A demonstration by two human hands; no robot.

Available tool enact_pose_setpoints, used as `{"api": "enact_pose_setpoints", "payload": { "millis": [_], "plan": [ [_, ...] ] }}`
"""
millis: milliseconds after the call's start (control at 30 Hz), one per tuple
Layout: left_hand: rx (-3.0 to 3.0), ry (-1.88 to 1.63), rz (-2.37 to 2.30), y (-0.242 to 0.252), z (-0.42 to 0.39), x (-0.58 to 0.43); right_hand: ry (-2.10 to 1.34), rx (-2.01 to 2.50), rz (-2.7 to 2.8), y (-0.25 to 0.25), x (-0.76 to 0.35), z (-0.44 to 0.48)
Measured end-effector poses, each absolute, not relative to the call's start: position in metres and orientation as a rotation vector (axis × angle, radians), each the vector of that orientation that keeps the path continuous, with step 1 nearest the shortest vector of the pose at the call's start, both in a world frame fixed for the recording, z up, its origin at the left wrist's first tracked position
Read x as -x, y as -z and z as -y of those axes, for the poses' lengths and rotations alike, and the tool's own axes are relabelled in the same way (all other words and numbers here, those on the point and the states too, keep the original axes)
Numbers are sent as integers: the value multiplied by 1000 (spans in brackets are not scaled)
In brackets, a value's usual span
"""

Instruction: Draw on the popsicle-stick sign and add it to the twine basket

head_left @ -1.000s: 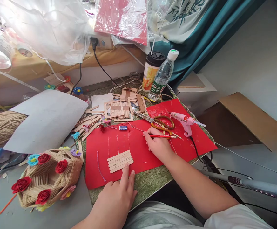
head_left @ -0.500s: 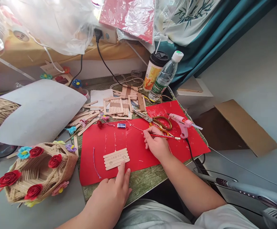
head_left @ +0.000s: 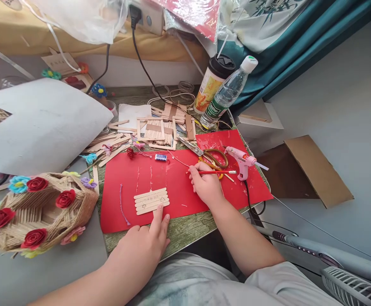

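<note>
A small panel of several craft sticks (head_left: 152,200), with pencilled stars and faint writing on it, lies on the red paper (head_left: 115,170). The index fingertip of my left hand (head_left: 142,244) rests on its lower edge, that finger stretched out and the others loosely bent. To the right, my right hand (head_left: 206,185) is closed around a red pencil (head_left: 217,172), held nearly level above the paper. Just beyond that hand are scissors (head_left: 215,158) and a pink glue gun (head_left: 240,161). A blue-and-white eraser (head_left: 161,157) and a purple twisted cord (head_left: 124,205) lie on the paper.
At the left stands a twine basket (head_left: 86,204) with red roses. Bundles of craft sticks (head_left: 158,132) are piled behind the paper. A water bottle (head_left: 225,95) and a lidded cup (head_left: 209,85) stand at the back right. An open cardboard box (head_left: 316,170) is beyond the table's right edge.
The view has tilted down and shifted slightly, so things sit higher in the picture. Both hands keep the same pose, left on the stick panel, right around the pencil.
</note>
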State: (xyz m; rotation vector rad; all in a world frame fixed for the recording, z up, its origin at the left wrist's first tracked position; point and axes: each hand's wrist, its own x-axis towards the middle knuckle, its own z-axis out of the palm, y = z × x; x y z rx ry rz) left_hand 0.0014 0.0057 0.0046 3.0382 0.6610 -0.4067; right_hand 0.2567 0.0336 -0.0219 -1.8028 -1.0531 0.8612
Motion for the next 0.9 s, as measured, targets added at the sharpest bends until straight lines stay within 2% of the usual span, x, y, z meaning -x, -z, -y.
{"api": "enact_pose_setpoints", "payload": {
  "millis": [900],
  "plan": [
    [-2977,489,-650,-6,-6,0,-825,1808,1069,23,-253,-33]
  ]
}}
